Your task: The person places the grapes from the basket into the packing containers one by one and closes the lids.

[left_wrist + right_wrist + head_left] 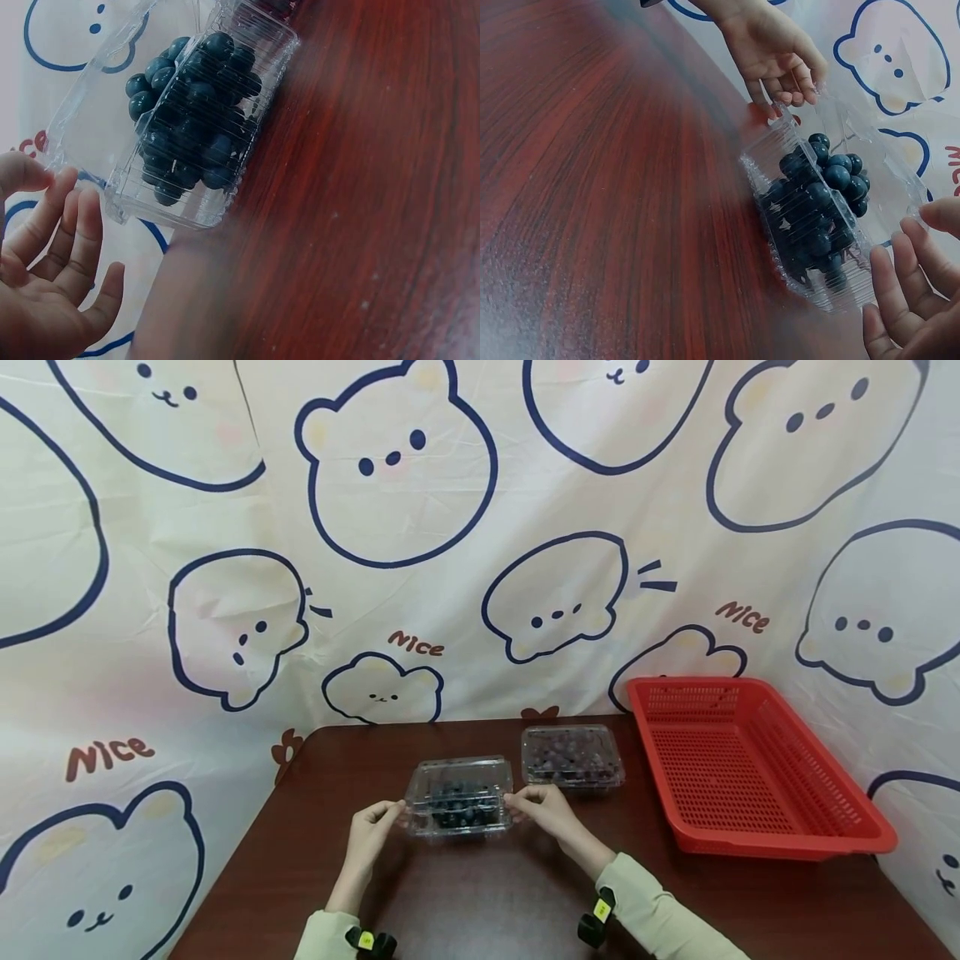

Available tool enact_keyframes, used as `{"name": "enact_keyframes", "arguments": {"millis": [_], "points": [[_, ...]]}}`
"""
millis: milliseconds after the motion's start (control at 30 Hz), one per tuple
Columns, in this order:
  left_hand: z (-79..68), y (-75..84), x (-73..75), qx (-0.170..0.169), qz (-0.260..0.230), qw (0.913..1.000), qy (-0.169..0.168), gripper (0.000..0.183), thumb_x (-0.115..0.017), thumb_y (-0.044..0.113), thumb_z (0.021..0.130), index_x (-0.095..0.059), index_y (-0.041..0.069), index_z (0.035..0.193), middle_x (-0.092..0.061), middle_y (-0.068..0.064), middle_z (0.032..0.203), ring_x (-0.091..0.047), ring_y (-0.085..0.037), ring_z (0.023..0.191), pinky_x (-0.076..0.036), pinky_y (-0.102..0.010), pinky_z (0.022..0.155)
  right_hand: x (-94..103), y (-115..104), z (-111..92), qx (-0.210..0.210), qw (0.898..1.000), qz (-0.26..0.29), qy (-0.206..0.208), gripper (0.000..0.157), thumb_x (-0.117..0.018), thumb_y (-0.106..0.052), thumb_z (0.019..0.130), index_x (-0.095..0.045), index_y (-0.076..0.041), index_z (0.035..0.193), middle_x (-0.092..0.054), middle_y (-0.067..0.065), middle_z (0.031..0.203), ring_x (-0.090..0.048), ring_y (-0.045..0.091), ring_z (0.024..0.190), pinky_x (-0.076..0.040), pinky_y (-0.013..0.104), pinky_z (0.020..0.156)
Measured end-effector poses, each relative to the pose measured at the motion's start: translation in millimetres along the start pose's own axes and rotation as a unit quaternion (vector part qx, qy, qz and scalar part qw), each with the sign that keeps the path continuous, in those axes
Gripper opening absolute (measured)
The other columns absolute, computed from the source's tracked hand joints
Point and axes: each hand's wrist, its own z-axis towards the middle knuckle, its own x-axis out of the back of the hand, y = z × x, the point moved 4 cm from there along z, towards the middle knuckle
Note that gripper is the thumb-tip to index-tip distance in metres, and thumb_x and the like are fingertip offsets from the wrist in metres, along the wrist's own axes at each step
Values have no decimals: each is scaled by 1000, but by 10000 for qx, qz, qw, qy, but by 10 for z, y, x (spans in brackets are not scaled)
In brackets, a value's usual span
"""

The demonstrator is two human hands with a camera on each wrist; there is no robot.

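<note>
A clear plastic clamshell box (422,814) stands in the middle of the table, with dark round grapes (199,112) clustered inside. Its clear lid (82,124) is raised at an angle over the grapes, as both wrist views show. At the box's left side my left hand (366,837) pinches the lid's edge between thumb and forefinger; its other fingers are loosely bent. On the opposite side my right hand (553,817) pinches the lid's other corner with thumb and fingertips. In the right wrist view, both hands flank the box.
Behind and to the right sits a second clear box (572,758) of dark reddish fruit, its lid down. A red plastic basket (780,845) stands at the table's right side. A patterned cloth (465,602) hangs behind the brown table (480,902).
</note>
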Motion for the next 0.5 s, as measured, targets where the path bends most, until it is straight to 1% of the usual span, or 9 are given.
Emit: {"name": "enact_keyframes", "arguments": {"millis": [133,267,367,400,500], "points": [[-2,-28,9,81,-9,10000,-21,36,-63,47,73,-68,12,75,-65,-5,72,-61,-21,66,-46,-31,68,-19,-116,-70,17,10000,-5,-31,34,-62,-23,81,-63,11,89,-64,24,88,-61,37,75,-46,50,74],[-7,-49,12,166,-23,9999,-27,37,-65,49,71,-67,12,76,-64,-5,74,-61,-21,66,-46,-32,68,-26,-189,-122,22,9999,-132,27,33,-61,-21,82,-63,11,89,-64,22,85,-62,36,74,-46,49,75],[-21,-37,13,185,-22,9998,-57,38,-65,48,71,-66,11,78,-64,-5,75,-61,-20,67,-45,-30,68,-25,-206,-144,19,9998,-207,69,32,-61,-21,82,-63,10,89,-64,22,85,-62,34,73,-47,47,75],[-26,-30,14,182,-5,9998,-70,38,-64,48,72,-66,10,79,-64,-5,75,-60,-20,68,-45,-29,68,-30,-238,-167,15,9997,-231,79,31,-61,-19,82,-63,10,90,-63,24,86,-61,37,74,-46,48,75],[-41,-14,15,183,7,9998,-125,40,-64,47,73,-65,8,81,-64,-5,77,-61,-20,69,-45,-28,68,-27,-196,-154,30,9996,-275,100,28,-61,-19,82,-63,9,88,-63,25,86,-61,39,75,-47,47,74]]}}
